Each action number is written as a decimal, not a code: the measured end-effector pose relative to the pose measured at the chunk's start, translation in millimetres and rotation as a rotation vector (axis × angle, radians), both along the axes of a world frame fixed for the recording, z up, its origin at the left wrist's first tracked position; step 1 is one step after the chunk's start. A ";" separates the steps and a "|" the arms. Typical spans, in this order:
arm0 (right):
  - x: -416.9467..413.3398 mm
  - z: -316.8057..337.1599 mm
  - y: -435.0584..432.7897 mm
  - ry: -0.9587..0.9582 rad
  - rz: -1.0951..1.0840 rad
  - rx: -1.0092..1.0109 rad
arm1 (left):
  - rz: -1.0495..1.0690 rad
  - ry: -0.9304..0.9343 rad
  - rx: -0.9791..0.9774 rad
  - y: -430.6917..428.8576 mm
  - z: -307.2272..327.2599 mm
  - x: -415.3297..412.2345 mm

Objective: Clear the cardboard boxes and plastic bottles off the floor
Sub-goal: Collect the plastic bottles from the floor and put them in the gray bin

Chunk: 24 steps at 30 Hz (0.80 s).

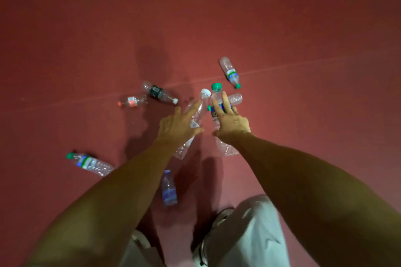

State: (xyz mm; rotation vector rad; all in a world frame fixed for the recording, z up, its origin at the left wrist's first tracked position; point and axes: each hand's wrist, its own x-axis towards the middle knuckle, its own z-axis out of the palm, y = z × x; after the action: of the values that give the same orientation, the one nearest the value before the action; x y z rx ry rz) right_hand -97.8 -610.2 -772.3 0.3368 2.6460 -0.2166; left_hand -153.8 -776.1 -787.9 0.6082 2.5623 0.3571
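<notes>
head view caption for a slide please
Left hand grips a white-capped bottle, right hand a green-capped bottle, other bottles scattered on the red floor.

An indoor space of unclear kind: plain dark-red floor (303, 28), faint seam (86, 102), scattered plastic bottles (230, 71).

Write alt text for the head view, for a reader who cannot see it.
Seen from above, a person's left hand grips a white-capped bottle and the right hand grips a green-capped bottle over a red floor. Several more plastic bottles lie scattered around.
</notes>
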 end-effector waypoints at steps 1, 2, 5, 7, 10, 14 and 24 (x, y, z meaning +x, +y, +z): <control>-2.0 40.1 -7.5 -0.001 0.008 0.000 | 0.030 -0.004 0.021 -11.5 37.9 -2.9; -3.3 78.8 -15.1 -0.005 0.015 -0.002 | 0.055 -0.005 0.045 -23.6 75.8 -5.5; -10.1 180.8 -40.3 0.022 0.054 -0.012 | 0.107 0.061 0.058 -62.2 183.0 -13.5; -14.8 236.6 -59.2 0.056 0.103 -0.006 | 0.150 0.092 0.057 -89.0 242.6 -16.4; -24.3 301.1 -84.1 0.134 0.178 -0.014 | 0.213 0.118 0.042 -125.9 322.9 -18.7; -55.3 364.3 -125.9 0.201 0.262 -0.065 | 0.302 0.239 -0.070 -186.1 398.6 -22.4; -119.1 448.4 -371.1 0.317 0.688 -0.106 | 0.669 0.339 -0.151 -407.0 467.1 -6.4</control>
State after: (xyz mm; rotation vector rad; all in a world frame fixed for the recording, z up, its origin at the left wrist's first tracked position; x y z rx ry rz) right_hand -216.9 -981.4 -324.0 -0.6911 2.8568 -0.1910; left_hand -160.2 -1183.1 -320.8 -0.2924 3.0319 0.2857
